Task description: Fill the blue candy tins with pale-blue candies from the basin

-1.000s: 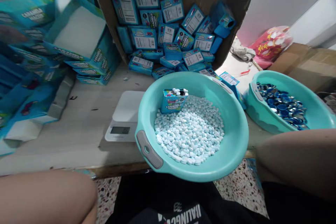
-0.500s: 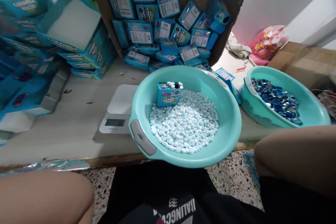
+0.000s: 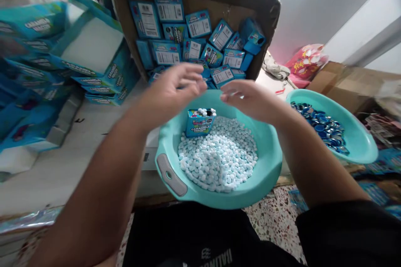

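Both bare hands hang over the far side of the round turquoise plastic basin [image 3: 269, 167], apart from each other with a clear gap between! The left hand [image 3: 177, 87] slants in, fingers loosely curved, blurred; the right hand [image 3: 249, 98] faces it, fingers bent and pointing inward. And below the left, there's the small blue printed box [image 3: 200, 125], near-upright inside the basin by its left wall, base among small round white-and-pale-blue candies [image 3: 219, 156], white pieces heaped at its top beside a dark opening.
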`<move>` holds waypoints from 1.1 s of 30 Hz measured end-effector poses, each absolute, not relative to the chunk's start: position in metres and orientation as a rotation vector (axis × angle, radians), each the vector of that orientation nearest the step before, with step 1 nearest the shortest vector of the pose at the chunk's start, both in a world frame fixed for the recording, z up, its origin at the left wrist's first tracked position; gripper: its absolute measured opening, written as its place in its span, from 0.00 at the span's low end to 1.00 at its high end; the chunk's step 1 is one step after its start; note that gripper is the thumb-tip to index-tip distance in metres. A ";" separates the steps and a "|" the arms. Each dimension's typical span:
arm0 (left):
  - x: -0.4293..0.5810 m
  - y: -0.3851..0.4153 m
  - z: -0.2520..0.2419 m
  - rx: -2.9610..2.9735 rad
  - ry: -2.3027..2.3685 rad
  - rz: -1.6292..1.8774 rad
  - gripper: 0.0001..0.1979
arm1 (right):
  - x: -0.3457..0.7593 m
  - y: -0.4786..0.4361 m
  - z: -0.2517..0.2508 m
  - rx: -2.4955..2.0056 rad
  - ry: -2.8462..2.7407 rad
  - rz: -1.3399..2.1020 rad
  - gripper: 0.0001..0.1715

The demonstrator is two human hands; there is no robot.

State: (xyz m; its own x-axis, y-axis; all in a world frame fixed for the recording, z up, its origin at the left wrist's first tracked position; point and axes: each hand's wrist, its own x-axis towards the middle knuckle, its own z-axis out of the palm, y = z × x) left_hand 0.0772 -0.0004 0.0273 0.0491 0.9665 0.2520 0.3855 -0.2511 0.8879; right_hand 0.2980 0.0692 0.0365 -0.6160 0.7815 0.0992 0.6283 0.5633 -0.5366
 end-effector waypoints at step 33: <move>0.071 0.016 -0.030 2.160 1.366 0.967 0.09 | 0.257 0.116 0.004 -0.962 -2.781 0.826 0.07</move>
